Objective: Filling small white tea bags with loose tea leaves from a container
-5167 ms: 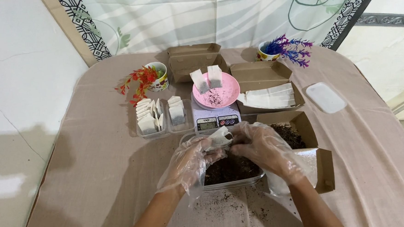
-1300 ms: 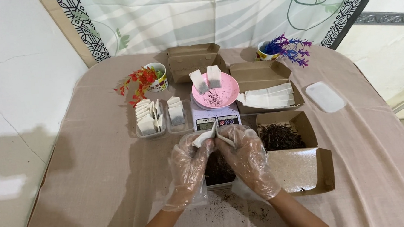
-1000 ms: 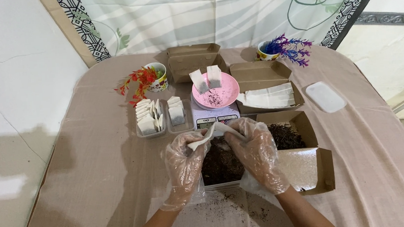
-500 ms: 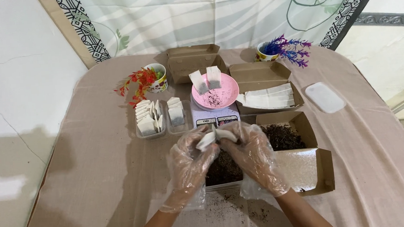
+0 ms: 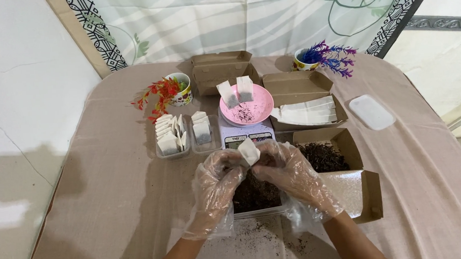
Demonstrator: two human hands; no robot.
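Observation:
Both my hands wear clear plastic gloves and meet over a clear tub of dark loose tea (image 5: 255, 196). Between the fingertips of my left hand (image 5: 217, 185) and my right hand (image 5: 291, 176) I pinch a small white tea bag (image 5: 249, 151), held upright just in front of a white scale (image 5: 245, 137). A pink plate (image 5: 247, 110) with two filled tea bags and some crumbs rests on that scale.
Clear trays of filled tea bags (image 5: 181, 134) stand at the left. An open cardboard box of loose tea (image 5: 349, 178) is at the right, a box of empty white bags (image 5: 305, 110) behind it, a clear lid (image 5: 371, 111) beyond. Two flower cups stand at the back.
Over the last seconds my hands rose from the tea tub with the small bag and worked it between the fingers; it now stands upright between both hands.

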